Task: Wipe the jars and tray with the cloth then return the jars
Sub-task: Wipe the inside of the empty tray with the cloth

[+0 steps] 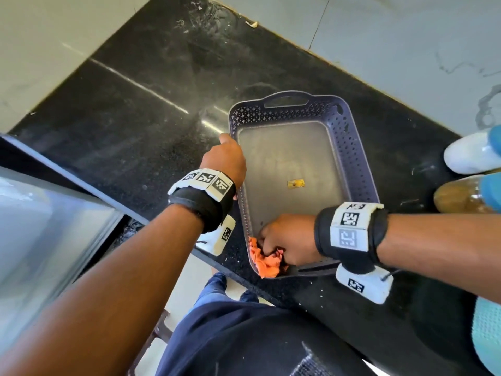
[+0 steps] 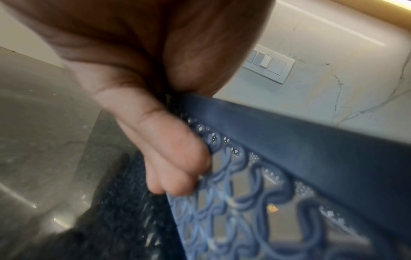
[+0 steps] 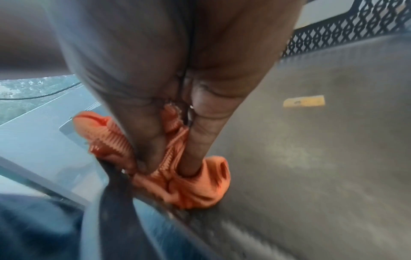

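A dark blue plastic tray [image 1: 349, 137] with perforated walls lies on the black counter, its floor dusty with a small yellow sticker [image 1: 295, 183]. My left hand [image 1: 226, 158] grips the tray's left rim [image 2: 289, 133], fingers [image 2: 177, 167] curled against the lattice wall. My right hand [image 1: 284, 240] holds a crumpled orange cloth [image 1: 264, 260] and presses it into the tray's near left corner; in the right wrist view the fingers [image 3: 200, 140] pinch the cloth [image 3: 195, 190] against the tray floor [image 3: 322, 158]. Two jars stand at the far right: one white [image 1: 471, 153], one with amber contents [image 1: 461, 198].
The black stone counter [image 1: 151, 109] runs along a pale marble wall [image 1: 406, 50]. A glass-topped appliance [image 1: 48, 226] sits at the left. A teal cloth [image 1: 488, 332] lies at the right edge. A wall switch plate [image 2: 270, 64] shows in the left wrist view.
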Demonstrator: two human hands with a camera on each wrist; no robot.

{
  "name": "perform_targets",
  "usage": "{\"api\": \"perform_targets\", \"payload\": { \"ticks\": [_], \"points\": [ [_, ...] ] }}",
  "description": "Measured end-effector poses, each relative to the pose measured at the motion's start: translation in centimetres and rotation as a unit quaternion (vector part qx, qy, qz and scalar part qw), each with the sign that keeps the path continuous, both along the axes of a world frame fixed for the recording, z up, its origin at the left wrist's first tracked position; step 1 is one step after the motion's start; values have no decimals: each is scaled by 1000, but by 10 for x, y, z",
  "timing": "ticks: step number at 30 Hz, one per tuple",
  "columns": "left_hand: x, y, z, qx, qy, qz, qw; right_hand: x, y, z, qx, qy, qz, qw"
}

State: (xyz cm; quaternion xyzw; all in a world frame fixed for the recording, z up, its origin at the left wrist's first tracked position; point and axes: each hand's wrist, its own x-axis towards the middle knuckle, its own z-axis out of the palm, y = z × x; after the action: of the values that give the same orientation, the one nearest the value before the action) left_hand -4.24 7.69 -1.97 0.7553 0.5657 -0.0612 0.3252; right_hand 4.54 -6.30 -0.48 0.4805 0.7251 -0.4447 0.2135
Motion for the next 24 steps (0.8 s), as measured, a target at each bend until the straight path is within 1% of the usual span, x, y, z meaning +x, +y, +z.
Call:
{"api": "perform_targets", "payload": {
  "ticks": [3, 6, 8, 10, 12, 15, 19, 21, 24],
  "points": [
    [4, 8, 12, 5, -32, -14, 999, 7, 19, 7, 38, 1, -62, 997],
    [-5, 6, 22, 1, -52, -60, 997, 8, 33, 17, 88, 11, -117, 989],
    [-18, -2, 20, -26, -53, -91, 994, 6, 36, 18, 88, 5, -122, 989],
    [-32, -11, 15, -72, -67, -88, 991, 4, 37, 17, 93, 9, -127, 987],
    [-39, -17, 9, -87, -54, -87, 991, 2, 38, 15, 89, 15, -135, 987],
    [-37, -23, 9, -39, 6, -116, 992, -3, 35, 13, 68, 29, -140, 987],
    [-31, -32, 8, 6, 37, -115, 993, 0, 18, 10, 63, 29, -130, 989],
    [-30, -35, 6, 17, 44, -114, 992, 15, 9, 11, 49, 0, -116, 992],
    [-31, -38, 7, 36, 49, -113, 992, 47, -5, 15, 7, -69, -74, 995]
  ]
}}
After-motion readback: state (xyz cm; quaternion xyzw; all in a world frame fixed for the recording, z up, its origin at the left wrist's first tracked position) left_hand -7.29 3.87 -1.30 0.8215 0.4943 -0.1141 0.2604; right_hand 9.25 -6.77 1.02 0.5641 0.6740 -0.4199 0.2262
